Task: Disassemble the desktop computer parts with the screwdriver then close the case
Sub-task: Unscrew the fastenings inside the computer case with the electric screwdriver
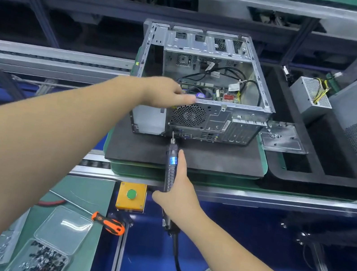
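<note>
Our left hand [168, 93] reaches over the open computer case [204, 87] and rests on the top edge of its rear panel, fingers extended rather than curled, steadying it. To do this step well, we judge we should keep that hand pressing the case still and hold the bit square to the screw. Our right hand [177, 194] grips the electric screwdriver [171, 162], its tip touching the rear panel's lower left corner. The case is bare grey metal, side cover off, resting on a dark foam mat [215, 160] on the desk, motherboard and black cables visible inside.
</note>
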Action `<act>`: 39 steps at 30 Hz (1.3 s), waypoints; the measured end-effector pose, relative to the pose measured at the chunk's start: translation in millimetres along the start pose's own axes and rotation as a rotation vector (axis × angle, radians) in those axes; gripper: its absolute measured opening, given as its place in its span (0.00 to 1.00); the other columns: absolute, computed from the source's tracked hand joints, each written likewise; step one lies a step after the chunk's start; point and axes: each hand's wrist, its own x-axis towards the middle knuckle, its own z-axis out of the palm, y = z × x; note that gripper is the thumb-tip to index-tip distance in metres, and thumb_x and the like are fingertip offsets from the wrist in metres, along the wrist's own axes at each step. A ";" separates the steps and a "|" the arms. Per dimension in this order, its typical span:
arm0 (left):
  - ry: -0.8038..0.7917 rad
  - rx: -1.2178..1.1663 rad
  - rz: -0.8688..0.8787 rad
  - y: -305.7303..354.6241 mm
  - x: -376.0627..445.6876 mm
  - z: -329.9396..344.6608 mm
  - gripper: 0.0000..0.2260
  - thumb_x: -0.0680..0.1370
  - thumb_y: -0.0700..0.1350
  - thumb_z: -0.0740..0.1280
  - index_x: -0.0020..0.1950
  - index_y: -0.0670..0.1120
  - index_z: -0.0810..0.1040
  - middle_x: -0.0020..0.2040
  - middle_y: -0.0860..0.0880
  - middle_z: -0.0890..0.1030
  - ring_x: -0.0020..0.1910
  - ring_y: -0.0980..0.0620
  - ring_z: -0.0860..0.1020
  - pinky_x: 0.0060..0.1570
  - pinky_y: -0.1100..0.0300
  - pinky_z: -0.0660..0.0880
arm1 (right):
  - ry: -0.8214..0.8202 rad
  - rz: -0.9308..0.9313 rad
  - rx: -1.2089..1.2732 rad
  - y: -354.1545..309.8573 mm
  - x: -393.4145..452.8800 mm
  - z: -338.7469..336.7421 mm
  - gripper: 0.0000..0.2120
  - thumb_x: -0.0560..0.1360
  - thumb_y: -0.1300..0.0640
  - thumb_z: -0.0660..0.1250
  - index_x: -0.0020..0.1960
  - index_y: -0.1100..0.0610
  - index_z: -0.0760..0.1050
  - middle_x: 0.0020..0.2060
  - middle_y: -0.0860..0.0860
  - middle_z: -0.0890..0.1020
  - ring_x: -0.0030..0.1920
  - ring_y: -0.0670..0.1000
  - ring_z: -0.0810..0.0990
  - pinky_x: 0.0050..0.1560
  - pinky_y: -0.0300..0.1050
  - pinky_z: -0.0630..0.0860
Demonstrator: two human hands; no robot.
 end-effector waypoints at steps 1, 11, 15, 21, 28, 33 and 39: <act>-0.034 0.033 0.021 0.0 3.1 3.4 0.34 0.78 0.73 0.54 0.61 0.44 0.78 0.55 0.50 0.79 0.57 0.44 0.77 0.58 0.51 0.72 | -0.002 -0.001 0.000 -1.0 0.7 -0.2 0.62 0.71 0.59 0.76 0.79 0.32 0.30 0.58 0.47 0.74 0.46 0.48 0.80 0.40 0.41 0.77; 0.067 0.070 0.010 -3.3 1.8 16.2 0.22 0.80 0.69 0.56 0.52 0.51 0.75 0.54 0.47 0.81 0.51 0.44 0.77 0.49 0.51 0.71 | -0.003 -0.015 0.012 -9.7 5.4 -4.5 0.62 0.71 0.60 0.76 0.80 0.32 0.31 0.59 0.46 0.73 0.49 0.50 0.81 0.41 0.41 0.77; 0.885 -0.357 0.014 6.1 -29.7 32.9 0.12 0.80 0.55 0.58 0.56 0.52 0.78 0.50 0.55 0.82 0.51 0.52 0.78 0.53 0.54 0.74 | -0.013 -0.009 0.000 -12.3 5.8 -5.7 0.62 0.71 0.60 0.76 0.80 0.33 0.30 0.64 0.49 0.74 0.50 0.52 0.81 0.41 0.42 0.78; 0.586 -1.140 -0.694 29.3 -52.5 133.8 0.10 0.80 0.44 0.61 0.47 0.45 0.82 0.44 0.48 0.84 0.43 0.49 0.79 0.40 0.56 0.74 | -0.024 0.000 -0.023 -15.6 6.1 -6.3 0.62 0.71 0.60 0.75 0.80 0.33 0.30 0.60 0.50 0.77 0.46 0.51 0.82 0.45 0.48 0.83; 0.287 -1.911 -0.785 32.2 -20.7 133.2 0.08 0.82 0.39 0.66 0.58 0.38 0.80 0.46 0.41 0.86 0.39 0.47 0.83 0.44 0.53 0.83 | -0.034 -0.026 -0.065 -18.1 5.0 -16.3 0.61 0.70 0.59 0.73 0.78 0.31 0.30 0.52 0.50 0.80 0.44 0.51 0.82 0.42 0.46 0.81; 0.330 -2.115 -0.777 36.6 -20.1 129.5 0.05 0.81 0.39 0.67 0.53 0.38 0.79 0.42 0.42 0.83 0.35 0.48 0.80 0.38 0.56 0.80 | -0.051 -0.020 -0.053 -18.6 7.3 -16.3 0.61 0.70 0.58 0.73 0.79 0.32 0.29 0.55 0.50 0.80 0.46 0.50 0.82 0.40 0.43 0.78; 0.343 -2.131 -0.775 40.3 -22.8 127.5 0.03 0.80 0.37 0.67 0.52 0.39 0.78 0.38 0.43 0.83 0.34 0.49 0.81 0.39 0.56 0.80 | -0.053 -0.008 -0.056 -18.5 8.1 -17.3 0.61 0.70 0.58 0.73 0.80 0.33 0.30 0.54 0.50 0.79 0.45 0.51 0.82 0.39 0.43 0.76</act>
